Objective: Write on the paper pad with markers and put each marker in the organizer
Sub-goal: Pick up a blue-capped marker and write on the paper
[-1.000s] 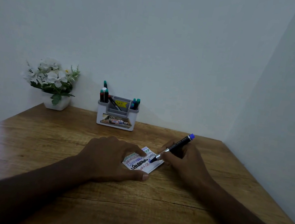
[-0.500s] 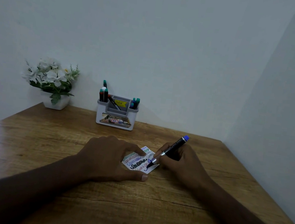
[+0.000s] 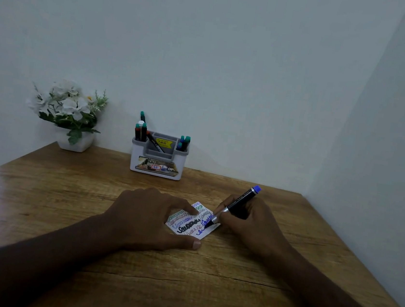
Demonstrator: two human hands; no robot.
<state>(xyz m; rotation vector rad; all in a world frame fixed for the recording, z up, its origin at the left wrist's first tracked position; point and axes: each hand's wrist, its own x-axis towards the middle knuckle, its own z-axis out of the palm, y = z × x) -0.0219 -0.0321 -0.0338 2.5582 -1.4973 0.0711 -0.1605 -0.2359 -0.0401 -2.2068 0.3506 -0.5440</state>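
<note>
We see the right hand [image 3: 251, 224] wrapped tight around a blue marker [image 3: 234, 206], its tip touching the paper pad [image 3: 189, 224] on the wooden table [image 3: 66, 188]. The left hand [image 3: 146, 217] lies flat, holding the pad down. The organizer [image 3: 158, 157] stands farther back by the wall.

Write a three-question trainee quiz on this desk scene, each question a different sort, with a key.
1. True or false: the right hand holds the blue-capped marker with its tip on the paper pad.
2. Multiple choice: the left hand is A) reaching for the organizer; B) resting on the pad; C) lifting the flower pot.
3. Fill in: the organizer stands at the back of the wooden table, to the ____ of the flower pot as seen by the camera.

Key: 1 true; 2 B; 3 right.
</note>
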